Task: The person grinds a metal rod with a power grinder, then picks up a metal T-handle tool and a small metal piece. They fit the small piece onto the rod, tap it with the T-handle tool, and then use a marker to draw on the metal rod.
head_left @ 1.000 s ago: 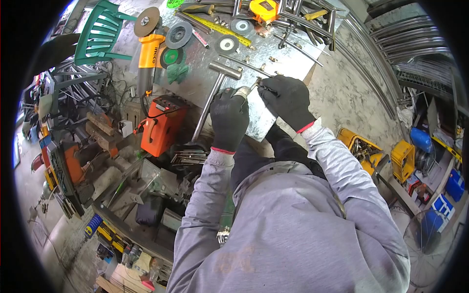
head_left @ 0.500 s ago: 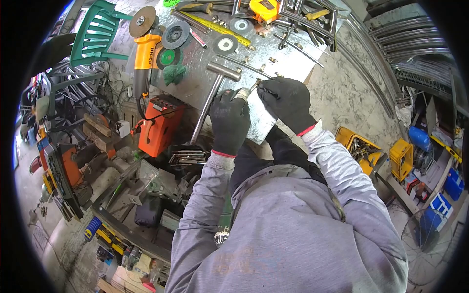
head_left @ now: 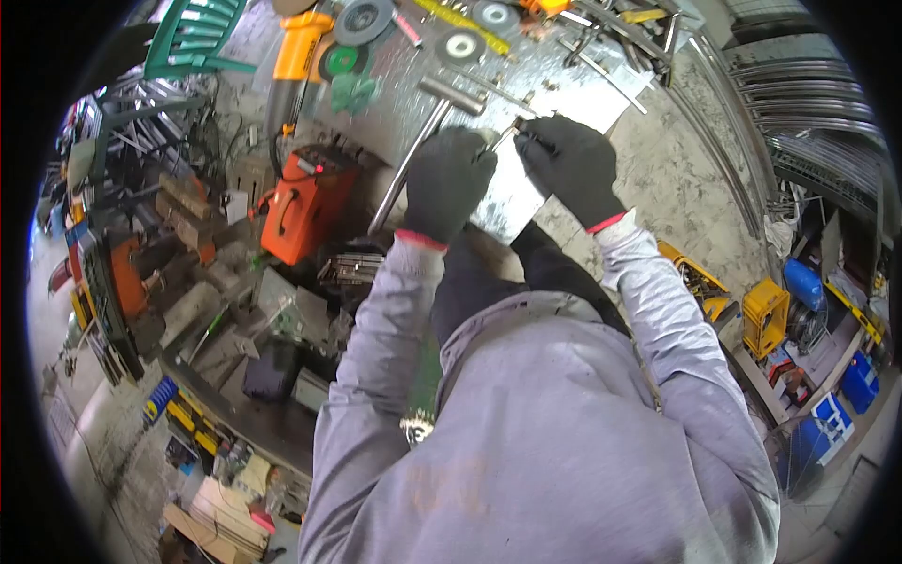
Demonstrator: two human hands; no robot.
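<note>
Both my hands wear black gloves with red cuffs and meet above the near part of a shiny sheet-metal tabletop (head_left: 512,202). My left hand (head_left: 449,179) is closed, its thumb and fingers pinching one end of a thin, small metal piece (head_left: 505,138). At the other end my right hand (head_left: 570,167) pinches it too, near a brass-coloured tip. Its exact kind is too small to make out. Just left of my left hand lies a steel hammer (head_left: 453,96) with a cylindrical head, its tubular handle running down past my wrist.
A yellow angle grinder (head_left: 303,52), grinding discs (head_left: 364,21), a green cloth (head_left: 353,92) and a yellow ruler (head_left: 460,23) lie on the table. Metal rods (head_left: 601,70) lie at the far right. An orange machine (head_left: 305,207) stands left, yellow crates (head_left: 766,315) right.
The view has tilted, so the table and tools sit higher and slightly rightward in the picture. Both hands stay close together, still pinching the small piece.
</note>
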